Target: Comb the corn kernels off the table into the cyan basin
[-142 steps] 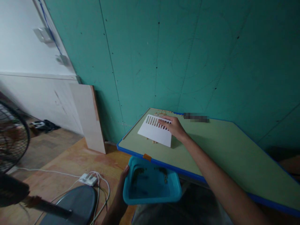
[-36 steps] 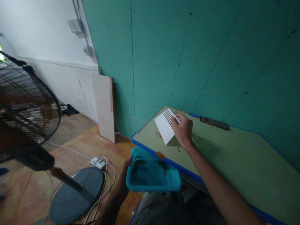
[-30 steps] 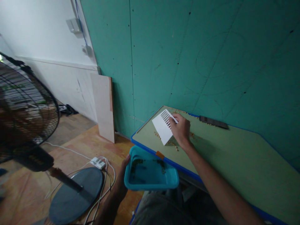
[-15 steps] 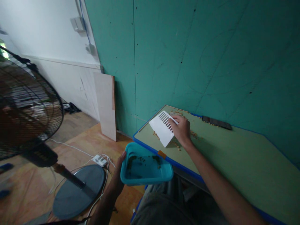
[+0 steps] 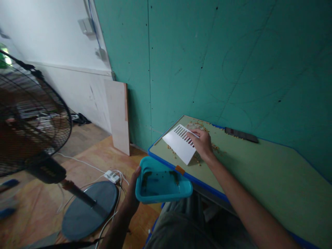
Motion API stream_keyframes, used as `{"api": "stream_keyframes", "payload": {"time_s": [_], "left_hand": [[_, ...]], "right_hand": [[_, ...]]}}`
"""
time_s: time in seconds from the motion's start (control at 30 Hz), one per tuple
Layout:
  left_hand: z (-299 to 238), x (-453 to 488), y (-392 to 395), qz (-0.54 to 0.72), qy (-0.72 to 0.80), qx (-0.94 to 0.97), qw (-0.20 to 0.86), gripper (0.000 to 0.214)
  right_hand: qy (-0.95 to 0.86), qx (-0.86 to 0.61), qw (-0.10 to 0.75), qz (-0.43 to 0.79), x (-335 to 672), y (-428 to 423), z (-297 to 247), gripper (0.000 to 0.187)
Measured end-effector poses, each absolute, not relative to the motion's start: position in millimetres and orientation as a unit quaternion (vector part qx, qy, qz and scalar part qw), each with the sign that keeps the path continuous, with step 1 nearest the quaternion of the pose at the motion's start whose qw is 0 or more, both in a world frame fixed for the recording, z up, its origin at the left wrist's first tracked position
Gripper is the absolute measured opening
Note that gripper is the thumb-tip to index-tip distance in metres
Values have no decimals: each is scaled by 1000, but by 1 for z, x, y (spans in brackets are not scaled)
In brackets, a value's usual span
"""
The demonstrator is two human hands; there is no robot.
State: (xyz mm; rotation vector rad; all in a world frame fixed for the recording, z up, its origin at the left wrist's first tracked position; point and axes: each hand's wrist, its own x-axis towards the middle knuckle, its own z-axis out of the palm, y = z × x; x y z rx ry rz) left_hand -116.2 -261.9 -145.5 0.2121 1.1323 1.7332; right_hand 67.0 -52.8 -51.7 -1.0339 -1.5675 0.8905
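Note:
My left hand grips the left end of a teal plastic tub, held just below the table's near-left edge. Some small bits lie inside the tub. Above the table's left corner, my right hand is closed on the upper right edge of a white slotted plate. The plate is tilted, with its row of slots towards the top. Small yellowish kernels are scattered on the tabletop around and behind the plate. The fingertips of my left hand under the tub are hidden.
The green table has a blue rim with an orange clip. A dark flat bar lies by the teal wall. At left stand a fan, a power strip with cables, and a leaning board.
The white plate has shifted slightly left and down and is tilted differently, my right hand still on it. Fewer bits show in the tub, which stays in my left hand.

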Motion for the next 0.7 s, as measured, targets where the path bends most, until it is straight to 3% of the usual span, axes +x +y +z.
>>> {"api": "stream_keyframes", "payload": {"time_s": [0.7], "left_hand": [[-139, -103, -257, 703, 403, 110, 575, 48]], "right_hand": [[-706, -360, 422, 439, 56, -73, -49, 26]]}}
